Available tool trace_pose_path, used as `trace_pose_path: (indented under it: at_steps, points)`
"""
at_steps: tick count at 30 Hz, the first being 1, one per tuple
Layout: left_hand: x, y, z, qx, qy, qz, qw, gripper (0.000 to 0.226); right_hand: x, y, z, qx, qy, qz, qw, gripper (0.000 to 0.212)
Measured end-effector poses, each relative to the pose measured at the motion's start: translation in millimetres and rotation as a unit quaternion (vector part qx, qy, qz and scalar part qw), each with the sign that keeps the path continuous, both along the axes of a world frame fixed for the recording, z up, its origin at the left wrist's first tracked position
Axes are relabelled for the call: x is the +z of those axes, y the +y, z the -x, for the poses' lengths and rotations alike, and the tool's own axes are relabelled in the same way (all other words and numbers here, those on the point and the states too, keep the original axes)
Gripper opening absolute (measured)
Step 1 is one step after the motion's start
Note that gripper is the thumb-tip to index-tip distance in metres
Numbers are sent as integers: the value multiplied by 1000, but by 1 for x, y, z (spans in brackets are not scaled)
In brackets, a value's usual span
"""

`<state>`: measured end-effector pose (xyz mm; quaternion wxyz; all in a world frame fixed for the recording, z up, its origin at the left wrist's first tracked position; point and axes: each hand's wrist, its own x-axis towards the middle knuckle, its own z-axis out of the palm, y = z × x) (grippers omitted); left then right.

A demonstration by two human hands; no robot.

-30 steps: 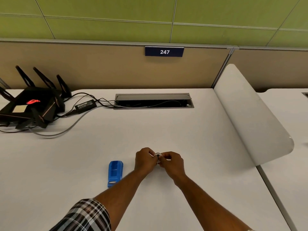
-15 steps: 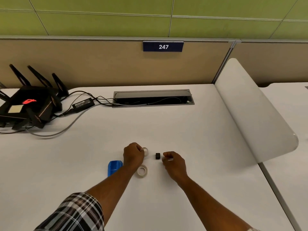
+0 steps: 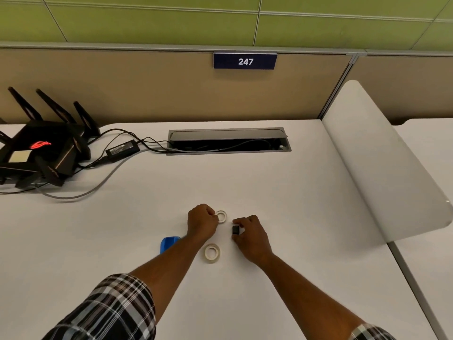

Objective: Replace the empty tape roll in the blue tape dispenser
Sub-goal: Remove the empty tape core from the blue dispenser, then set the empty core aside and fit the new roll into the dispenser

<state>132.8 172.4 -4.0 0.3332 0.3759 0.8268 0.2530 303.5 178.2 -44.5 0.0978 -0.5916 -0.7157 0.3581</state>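
- counter (image 3: 245, 180): smooth, matt white laminate.
- tape dispenser (image 3: 168, 242): glossy blue plastic.
- tape roll (image 3: 212, 253): pale, smooth tape with a paper-like core.
- router (image 3: 41, 153): matt black plastic.
- sleeve (image 3: 110, 310): woven plaid cloth.
- cable tray (image 3: 228, 134): brushed grey metal.

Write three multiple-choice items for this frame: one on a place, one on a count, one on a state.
1. Where does the dispenser lie?
A. Beside the left forearm, on its left
B. Inside the cable hatch
C. Right of the right hand

2. How many white rings lie on the desk?
A. One
B. Two
C. Four

3. What is the right hand doing?
A. Resting flat and empty
B. Pinching a small black piece
C. Lifting the router

Answers:
1 A, its blue body peeks out from behind the forearm.
2 B, one ring sits at the left hand, another ring nearer the person.
3 B, the black piece sits between thumb and fingers.
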Motion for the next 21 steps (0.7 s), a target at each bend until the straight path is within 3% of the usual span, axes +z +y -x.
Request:
trace_pose_path:
  at_steps: [4,12,21]
  points:
    - [-1,-28,3,-66,46,-28,996,13,1,-5,-4,-24,25,-12,999,30]
    - [-7,-101,5,-236,71,4,969,64,5,-28,-7,-77,98,-4,992,15]
    - [-12,-114,-5,-204,110,-10,973,58,12,-46,-7,-43,76,37,995,18]
